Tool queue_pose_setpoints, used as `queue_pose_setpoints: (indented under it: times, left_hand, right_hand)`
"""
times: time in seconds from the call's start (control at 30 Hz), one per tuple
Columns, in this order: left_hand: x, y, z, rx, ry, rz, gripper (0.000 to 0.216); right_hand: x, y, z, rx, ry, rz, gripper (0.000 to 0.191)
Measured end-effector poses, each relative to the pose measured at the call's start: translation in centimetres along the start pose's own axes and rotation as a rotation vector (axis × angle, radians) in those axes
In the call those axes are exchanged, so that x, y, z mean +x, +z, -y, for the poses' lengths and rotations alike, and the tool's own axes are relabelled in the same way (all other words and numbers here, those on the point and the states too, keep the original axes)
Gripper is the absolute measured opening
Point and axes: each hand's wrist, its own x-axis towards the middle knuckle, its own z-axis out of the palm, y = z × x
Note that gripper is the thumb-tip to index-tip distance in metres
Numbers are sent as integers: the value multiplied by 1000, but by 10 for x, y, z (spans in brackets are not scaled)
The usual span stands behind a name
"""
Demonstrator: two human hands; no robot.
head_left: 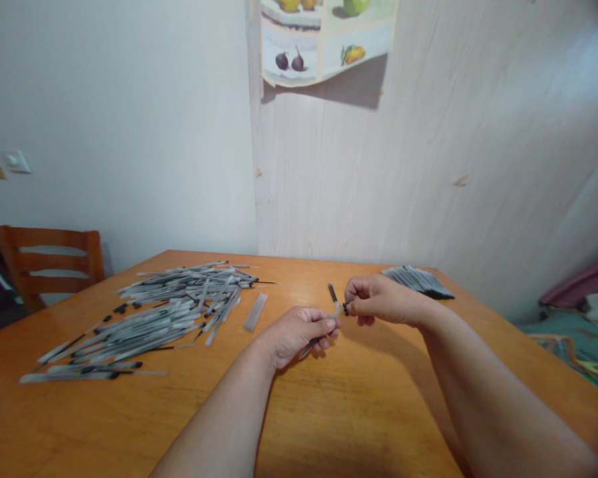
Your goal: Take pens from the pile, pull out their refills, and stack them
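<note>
My left hand [299, 332] is closed on a thin grey stick with a dark tip [333, 295], held slanted above the wooden table [359, 405]. My right hand [379, 300] is pinched shut just to the right of it, with a small black piece [346, 308] between thumb and fingers, touching the stick near its middle. A large loose heap of similar grey sticks [169, 312] with black ends lies to the left. One single stick [256, 312] lies apart beside the heap.
A neat stack of grey sticks [418, 280] sits at the far right of the table by the pale wood-grain wall panel. A wooden chair [50, 259] stands at the left. Bedding [578, 312] shows at the right edge.
</note>
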Motion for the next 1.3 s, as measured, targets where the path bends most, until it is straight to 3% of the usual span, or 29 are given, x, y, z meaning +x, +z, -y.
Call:
queue_pose_setpoints:
  times: [0.6,1.3]
  left_hand:
    - [-1,3,0,87,-14,4,39]
    - [-2,3,-3,67,0,4,41]
  right_hand:
    - [-1,-2,-1,-17,27,89,6]
    - [-2,0,3,87,24,68,8]
